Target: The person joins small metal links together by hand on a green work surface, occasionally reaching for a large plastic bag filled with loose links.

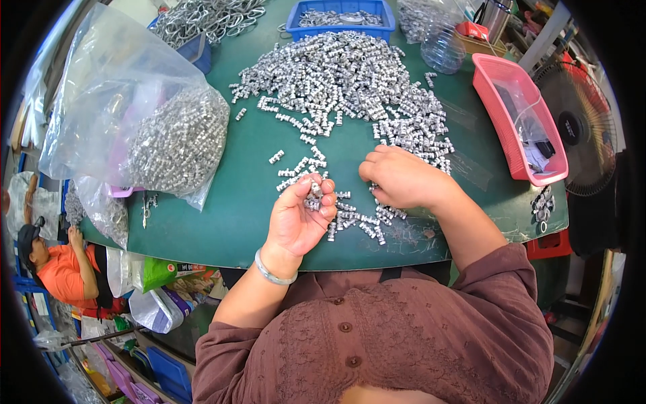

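My left hand [299, 219], with a pale bangle at the wrist, is raised over the near part of the green table. Its fingers are curled round a few small silver metal fittings [315, 190], which show between thumb and fingertips. To its right, my right hand [404, 176] is closed, palm down, at the edge of the scattered fittings. Whatever its fingers hold is hidden beneath them. Loose fittings [367, 225] lie between and below the two hands. Beyond them rises a large heap of the same ribbed metal fittings [336, 74].
A clear plastic bag [178, 145] full of fittings stands at left. At the far edge are a blue tray [341, 30] and metal rings [215, 17]. A pink basket [494, 101] and a fan [575, 128] are at right. Another person [64, 269] works at far left.
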Tool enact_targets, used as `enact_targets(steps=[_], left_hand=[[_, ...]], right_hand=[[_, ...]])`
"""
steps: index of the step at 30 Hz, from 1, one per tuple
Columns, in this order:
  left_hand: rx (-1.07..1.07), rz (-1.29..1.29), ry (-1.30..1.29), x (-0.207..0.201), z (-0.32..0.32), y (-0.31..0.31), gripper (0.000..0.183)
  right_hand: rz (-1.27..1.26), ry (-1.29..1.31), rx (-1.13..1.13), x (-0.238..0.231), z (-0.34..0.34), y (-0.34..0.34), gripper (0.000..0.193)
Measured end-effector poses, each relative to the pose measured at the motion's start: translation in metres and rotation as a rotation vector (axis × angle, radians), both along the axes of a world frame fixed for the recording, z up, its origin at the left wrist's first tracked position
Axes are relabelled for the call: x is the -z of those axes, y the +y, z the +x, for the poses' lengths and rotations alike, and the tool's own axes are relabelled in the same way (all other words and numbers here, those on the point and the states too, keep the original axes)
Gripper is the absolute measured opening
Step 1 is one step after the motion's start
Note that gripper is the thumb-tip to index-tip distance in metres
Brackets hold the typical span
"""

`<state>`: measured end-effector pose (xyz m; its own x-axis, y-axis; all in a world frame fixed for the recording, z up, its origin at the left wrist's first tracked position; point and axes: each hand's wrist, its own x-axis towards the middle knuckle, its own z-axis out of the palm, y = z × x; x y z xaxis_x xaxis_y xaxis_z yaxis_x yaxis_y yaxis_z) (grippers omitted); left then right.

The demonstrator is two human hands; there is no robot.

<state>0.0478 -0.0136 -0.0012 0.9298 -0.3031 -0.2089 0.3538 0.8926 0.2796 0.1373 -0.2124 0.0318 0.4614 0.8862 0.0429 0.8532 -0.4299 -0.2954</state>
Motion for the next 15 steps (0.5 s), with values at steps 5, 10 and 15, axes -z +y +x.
enact_targets(steps=[5,10,15], left_hand=[[-0.083,0.188,0.058,-0.01,-0.002,-0.004,0.014],[-0.045,0.522,0.045,-0.011,-0.006,-0.008,0.011],[-0.01,0.731,-0.004,-0.016,-0.005,-0.021,0.017]], right_hand=[[-0.01,0.012,0.002,0.003,0.0,-0.001,0.016],[0.248,0.045,-0.003,0.001,-0.001,0.005,0.019],[0.442,0.347,-0.011,-0.007,-0.01,0.012,0.024]])
